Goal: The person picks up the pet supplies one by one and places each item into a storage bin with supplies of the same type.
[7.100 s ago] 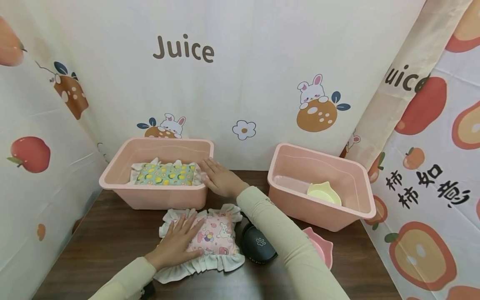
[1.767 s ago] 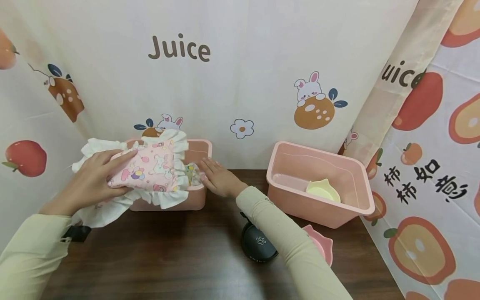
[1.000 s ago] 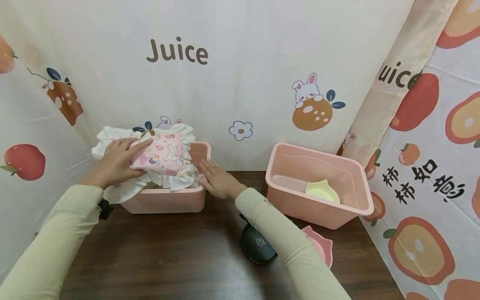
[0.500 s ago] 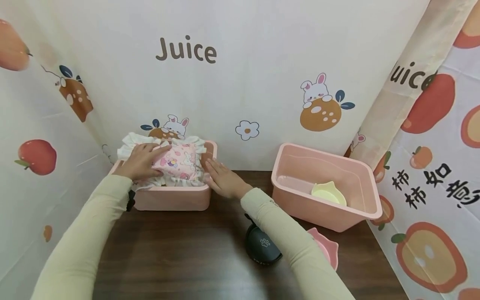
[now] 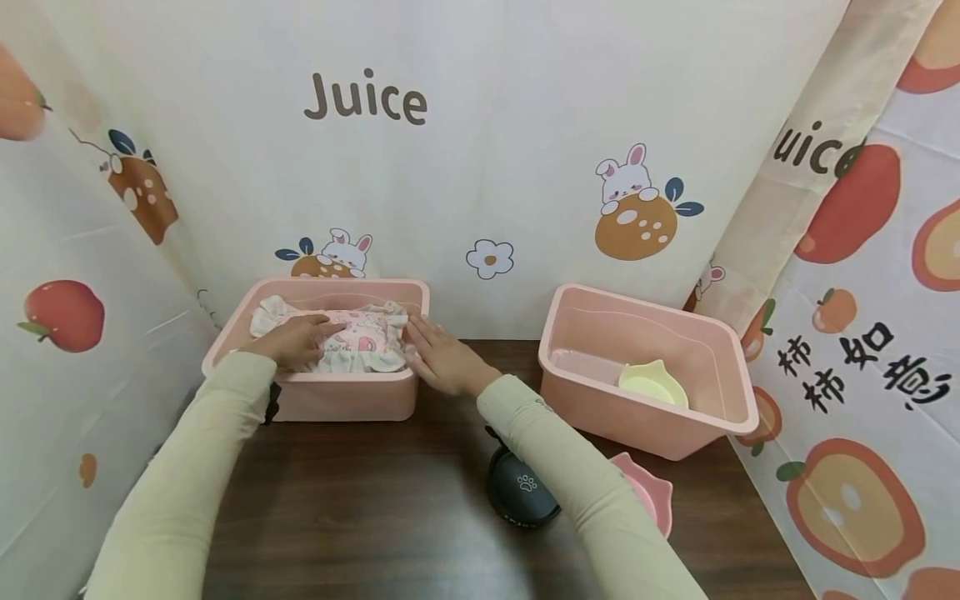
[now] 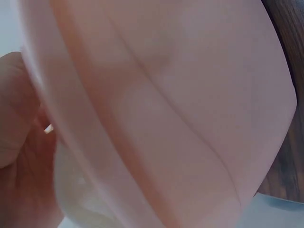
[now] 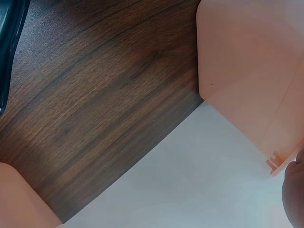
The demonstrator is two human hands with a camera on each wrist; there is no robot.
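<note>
A pink cartoon-print pillow (image 5: 375, 337) with white ruffles lies inside the left pink bin (image 5: 345, 400). My left hand (image 5: 296, 340) reaches over that bin's front rim and grips the pillow's left part, its fingers on top; the thumb side is partly hidden. In the left wrist view, part of the left hand (image 6: 21, 142) shows behind the rim above pale fabric. My right hand (image 5: 450, 358) rests with straight fingers against the bin's right end. Its edge shows as a blurred bit of hand (image 7: 294, 190) in the right wrist view. The lemon-print pillow is hidden underneath.
A second pink bin (image 5: 600, 404) stands at the right, holding a pale yellow cat-eared bowl (image 5: 654, 383). A black paw-print item (image 5: 521, 492) and a pink cat-eared bowl (image 5: 651, 496), partly behind my right forearm, sit on the dark wood table (image 5: 360, 508).
My left hand has picked the pink pillow up from the table, carried it over the left bin and lowered it inside. The right hand has stayed at the bin's end.
</note>
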